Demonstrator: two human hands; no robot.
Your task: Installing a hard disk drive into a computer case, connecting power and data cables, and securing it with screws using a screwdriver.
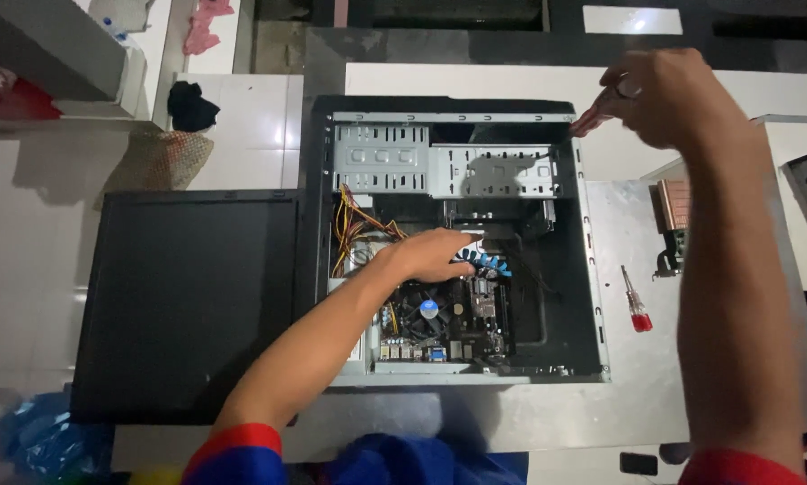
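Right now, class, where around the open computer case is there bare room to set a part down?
Grey panel right of the case, around the red screwdriver; black panel left. Crowded inside, where the left hand reaches.

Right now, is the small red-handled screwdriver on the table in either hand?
No: the small red-handled screwdriver lies alone on the table, right of the computer case.

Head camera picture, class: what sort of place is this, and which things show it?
Probably a home floor used for computer repair. An opened computer case lies on white floor tiles, its black side panel beside it, a red screwdriver nearby, and clothes lie about.
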